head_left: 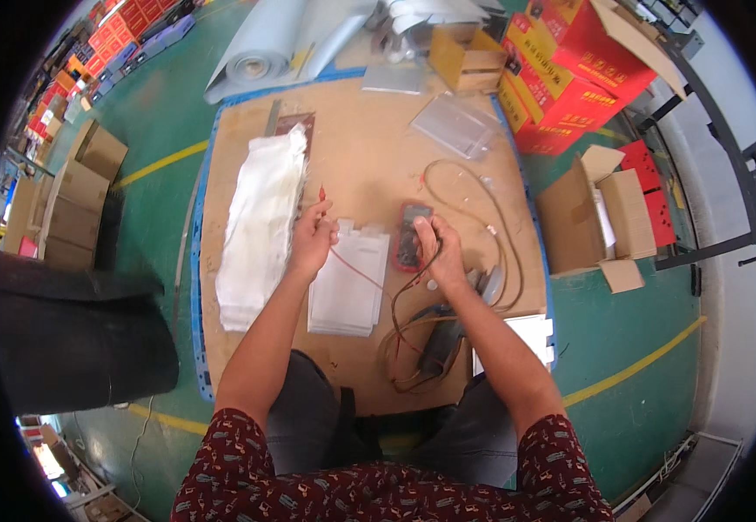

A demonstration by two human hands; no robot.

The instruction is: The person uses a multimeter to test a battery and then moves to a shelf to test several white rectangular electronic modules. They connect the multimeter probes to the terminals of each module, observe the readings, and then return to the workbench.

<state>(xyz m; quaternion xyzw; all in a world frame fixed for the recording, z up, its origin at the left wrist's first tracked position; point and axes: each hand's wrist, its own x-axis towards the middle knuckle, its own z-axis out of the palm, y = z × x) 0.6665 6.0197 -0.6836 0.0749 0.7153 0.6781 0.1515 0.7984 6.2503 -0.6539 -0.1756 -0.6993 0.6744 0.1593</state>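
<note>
In my left hand (312, 237) a red test probe (322, 195) is pinched, its tip pointing away from me. Its thin red lead (359, 271) runs down to the right. A red-and-dark multimeter (409, 247) lies right of the middle of the table. Over its right edge my right hand (443, 250) is closed, with a black test lead (414, 280) coming out of it. Whether the fingertips touch the meter I cannot tell. White flat sheets (343, 291) lie stacked between my forearms. Left of them is a long folded white cloth (260, 230).
Coiled cable (510, 261) and a dark elongated tool (439, 348) lie near my right forearm. A clear plastic piece (456, 124), a wooden box (467, 59) and a grey roll (256, 65) sit at the far side. Red cartons (561, 83) and an opened carton (582, 217) stand to the right.
</note>
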